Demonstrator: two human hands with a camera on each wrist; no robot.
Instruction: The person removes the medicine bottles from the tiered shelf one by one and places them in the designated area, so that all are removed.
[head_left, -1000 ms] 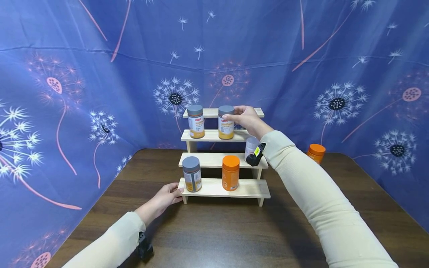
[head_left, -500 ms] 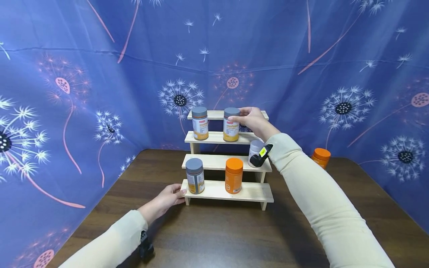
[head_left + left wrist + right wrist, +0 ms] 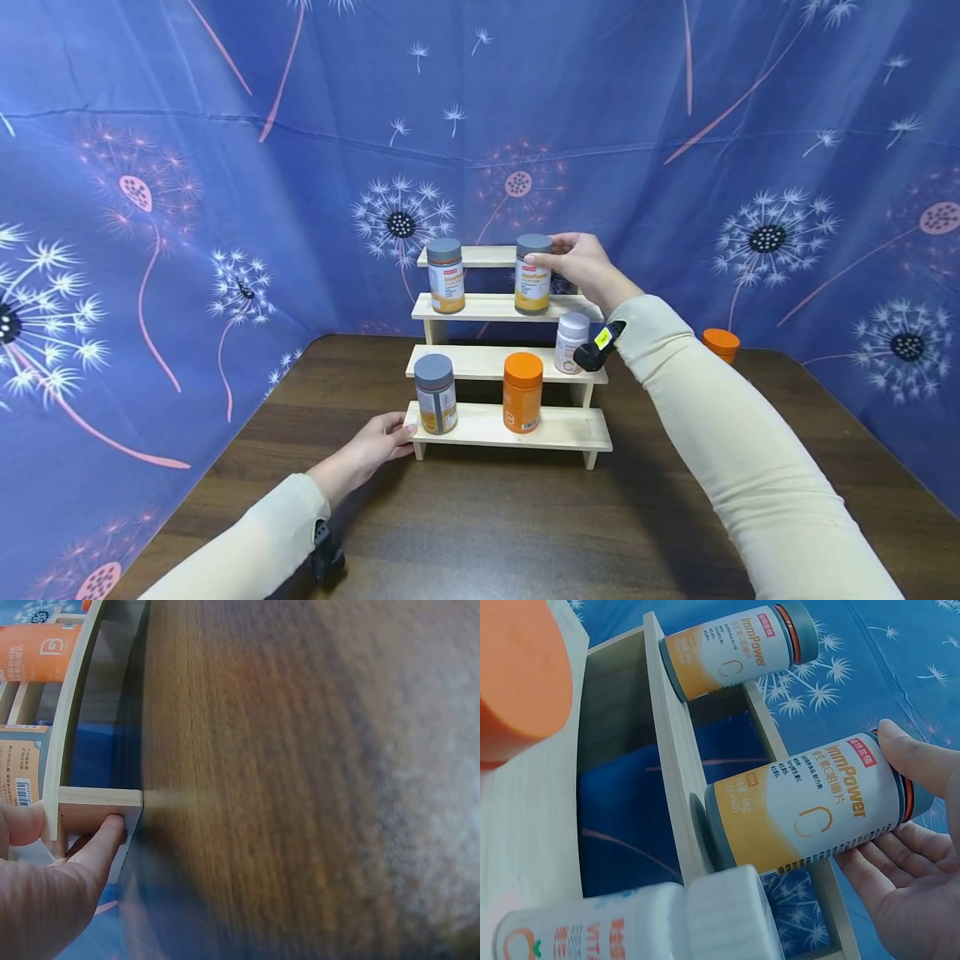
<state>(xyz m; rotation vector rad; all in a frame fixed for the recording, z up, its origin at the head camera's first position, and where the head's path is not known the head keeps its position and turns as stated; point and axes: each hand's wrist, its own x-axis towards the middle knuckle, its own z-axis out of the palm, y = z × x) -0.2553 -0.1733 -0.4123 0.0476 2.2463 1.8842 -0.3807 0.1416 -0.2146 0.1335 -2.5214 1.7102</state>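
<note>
My right hand (image 3: 588,265) grips a grey-capped jar with a white and yellow ImmPower label (image 3: 532,279) near its cap, thumb on one side and fingers on the other. The jar is upright, its base close over the third step of a wooden tiered display rack (image 3: 487,308). A matching jar (image 3: 731,652) stands to its left on that step. With thumb above and fingers below, my left hand (image 3: 371,446) holds the left end of the rack's lowest step. In the left wrist view, one finger (image 3: 109,829) presses against the rack's leg (image 3: 97,799).
Another grey-capped jar (image 3: 436,396) and an orange jar (image 3: 522,393) stand on the lowest step. A small white bottle (image 3: 570,342) is on the second step, below my right wrist. Another orange-capped jar (image 3: 720,343) stands on the table at right, partly behind my sleeve.
My right hand has moved right along the third step with the jar, widening the gap to the matching jar. My left hand keeps its hold on the rack.
</note>
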